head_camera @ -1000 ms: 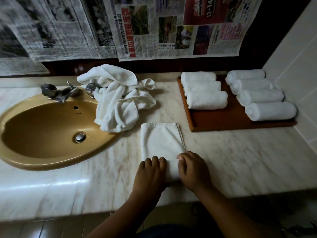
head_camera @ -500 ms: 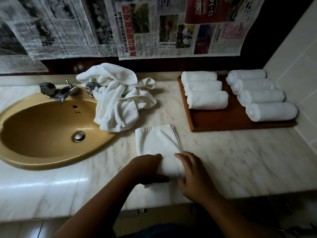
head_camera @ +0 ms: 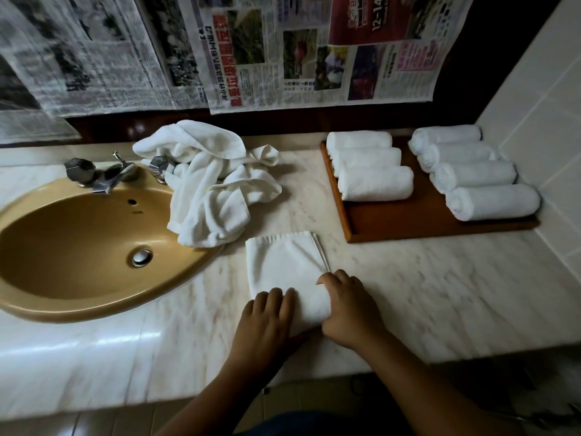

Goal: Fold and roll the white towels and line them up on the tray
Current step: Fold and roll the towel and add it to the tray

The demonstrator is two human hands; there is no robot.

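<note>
Rolled towels (head_camera: 375, 183) on tray (head_camera: 418, 220)

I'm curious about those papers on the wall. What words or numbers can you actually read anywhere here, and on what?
"12-14": white digits on the red advert in the newspaper on the wall.
Red headline: Chinese characters, too blurred to quote.
Remaining newsprint: too small to read.
Mark inside the sink: too small to read.
</note>
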